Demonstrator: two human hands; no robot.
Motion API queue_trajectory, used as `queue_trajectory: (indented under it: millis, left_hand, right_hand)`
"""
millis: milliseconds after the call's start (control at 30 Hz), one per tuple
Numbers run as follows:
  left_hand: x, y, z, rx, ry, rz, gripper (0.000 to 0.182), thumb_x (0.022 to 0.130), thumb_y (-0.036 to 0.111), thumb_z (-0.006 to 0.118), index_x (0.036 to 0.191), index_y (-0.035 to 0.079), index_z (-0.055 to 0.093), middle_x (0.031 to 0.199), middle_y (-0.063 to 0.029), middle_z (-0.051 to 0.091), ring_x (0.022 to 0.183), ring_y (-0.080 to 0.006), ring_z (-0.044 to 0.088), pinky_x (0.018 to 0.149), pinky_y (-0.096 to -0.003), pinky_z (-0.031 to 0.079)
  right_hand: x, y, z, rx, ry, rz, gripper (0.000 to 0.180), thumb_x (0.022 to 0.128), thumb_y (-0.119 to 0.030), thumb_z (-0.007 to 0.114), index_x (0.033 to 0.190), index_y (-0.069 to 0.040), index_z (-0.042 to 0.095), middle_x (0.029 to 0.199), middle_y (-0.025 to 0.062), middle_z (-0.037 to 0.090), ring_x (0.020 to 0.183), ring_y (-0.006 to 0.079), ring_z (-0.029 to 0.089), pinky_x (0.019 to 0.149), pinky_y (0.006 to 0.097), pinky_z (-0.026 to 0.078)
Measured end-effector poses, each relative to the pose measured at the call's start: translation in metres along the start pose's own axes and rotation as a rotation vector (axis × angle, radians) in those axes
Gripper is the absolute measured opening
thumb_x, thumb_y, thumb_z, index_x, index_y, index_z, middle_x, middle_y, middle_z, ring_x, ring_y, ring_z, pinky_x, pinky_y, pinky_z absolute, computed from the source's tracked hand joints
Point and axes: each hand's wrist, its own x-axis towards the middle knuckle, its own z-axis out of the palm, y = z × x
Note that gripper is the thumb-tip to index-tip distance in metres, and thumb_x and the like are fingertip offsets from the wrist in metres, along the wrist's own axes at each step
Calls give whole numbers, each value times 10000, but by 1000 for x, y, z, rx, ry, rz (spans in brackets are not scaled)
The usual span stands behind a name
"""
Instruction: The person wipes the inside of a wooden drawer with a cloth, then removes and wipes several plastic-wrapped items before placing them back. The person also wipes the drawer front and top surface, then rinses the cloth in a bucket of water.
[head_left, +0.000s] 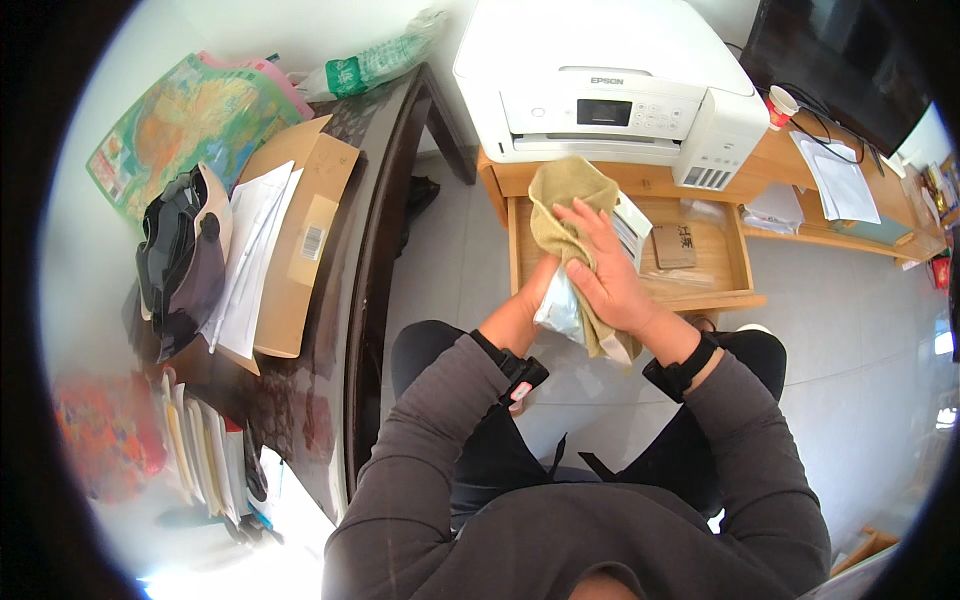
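In front of the open drawer, my right hand (611, 281) presses a tan towel-like cloth (574, 187) with its fingers spread across the folds. My left hand (541, 281) is mostly behind the cloth, its fingers hidden. Between the two hands sticks out a shiny pale-blue plastic packet (559, 306), its upper part covered by the cloth. One end of the cloth hangs below my right palm. Just beyond my right fingers, a white box (634, 225) stands in the wooden drawer (712, 301), partly hidden by hand and cloth.
The drawer also holds a brown card-like item (675, 246) bearing writing and clear plastic wrapping (679, 278). An Epson printer (600, 82) sits above it. On the left, a dark table (330, 420) carries a cardboard box (300, 277), a black visor (187, 262) and a map (195, 127).
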Motion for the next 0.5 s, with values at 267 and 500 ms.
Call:
queue_trajectory:
  millis: [267, 500]
  left_hand:
    - [-2, -2, 0, 511, 14, -108, 688, 955, 584, 388, 1374, 40, 416, 1218, -126, 569, 1057, -219, 585, 911, -334, 485]
    - [-13, 25, 26, 200, -180, -14, 624, 983, 524, 363, 1369, 39, 433, 1267, -151, 550, 1076, -281, 583, 927, -376, 480]
  right_hand:
    - [4, 38, -12, 115, 304, 265, 449, 990, -301, 422, 1311, 7, 478, 1451, 182, 374, 1366, 357, 305, 1130, 416, 221]
    - [-1, 55, -12, 49, 435, 455, 496, 1019, -366, 361, 1284, 32, 491, 1285, 201, 523, 1203, 310, 486, 1022, 349, 361]
